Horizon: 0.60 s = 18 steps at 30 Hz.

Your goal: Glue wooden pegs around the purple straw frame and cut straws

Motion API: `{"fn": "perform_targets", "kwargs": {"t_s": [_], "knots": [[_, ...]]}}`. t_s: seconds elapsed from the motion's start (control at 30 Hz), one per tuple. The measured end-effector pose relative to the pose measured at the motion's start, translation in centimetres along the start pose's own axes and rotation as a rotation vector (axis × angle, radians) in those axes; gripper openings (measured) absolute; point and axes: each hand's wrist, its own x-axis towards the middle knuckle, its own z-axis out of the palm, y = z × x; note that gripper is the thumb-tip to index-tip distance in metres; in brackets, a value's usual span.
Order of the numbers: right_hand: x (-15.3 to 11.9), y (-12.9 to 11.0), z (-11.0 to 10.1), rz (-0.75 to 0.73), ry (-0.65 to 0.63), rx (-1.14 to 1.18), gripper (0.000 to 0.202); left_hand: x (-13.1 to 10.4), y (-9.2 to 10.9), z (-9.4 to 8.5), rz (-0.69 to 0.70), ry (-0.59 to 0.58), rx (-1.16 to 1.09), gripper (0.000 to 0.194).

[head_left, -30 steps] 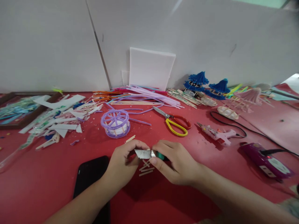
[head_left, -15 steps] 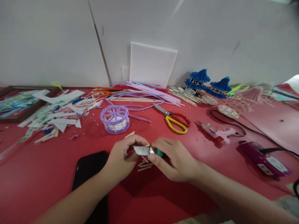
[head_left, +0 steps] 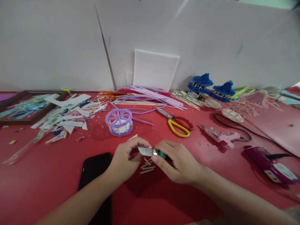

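Note:
My right hand [head_left: 176, 161] is wrapped round the green handle of a craft knife [head_left: 145, 151], whose wide metal blade points left. Beside that blade, the fingers of my left hand [head_left: 125, 159] are closed with thumb and forefinger near each other; whatever they pinch is mostly hidden behind the blade. Several short cut wooden sticks [head_left: 147, 170] lie on the red table just below the blade. Beyond my left hand stands a small round frame of purple pipe cleaners [head_left: 119, 120] with wooden posts and a white base.
A black phone [head_left: 95, 170] lies partly under my left forearm. Scissors [head_left: 179, 125], a pink glue gun [head_left: 221, 137] and a purple power strip [head_left: 272, 165] are to the right. Pipe cleaners [head_left: 159, 97], paper scraps [head_left: 70, 123] and small blue-roofed models [head_left: 200, 82] line the back.
The view has shifted a little, so the table's things sit slightly lower and further right. Both hands keep nearly the same pose around the knife.

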Motion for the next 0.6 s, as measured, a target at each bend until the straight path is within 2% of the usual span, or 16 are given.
{"fn": "perform_targets", "kwargs": {"t_s": [0.23,0.6], "knots": [[0.06,0.13,-0.15,-0.009,0.028,0.014,0.024,0.09,0.13,-0.09,-0.003,-0.005,0.030,0.028],[-0.09,0.14,0.10,0.008,-0.011,-0.007,0.024,0.07,0.04,-0.07,-0.011,-0.002,0.037,0.033]]}}
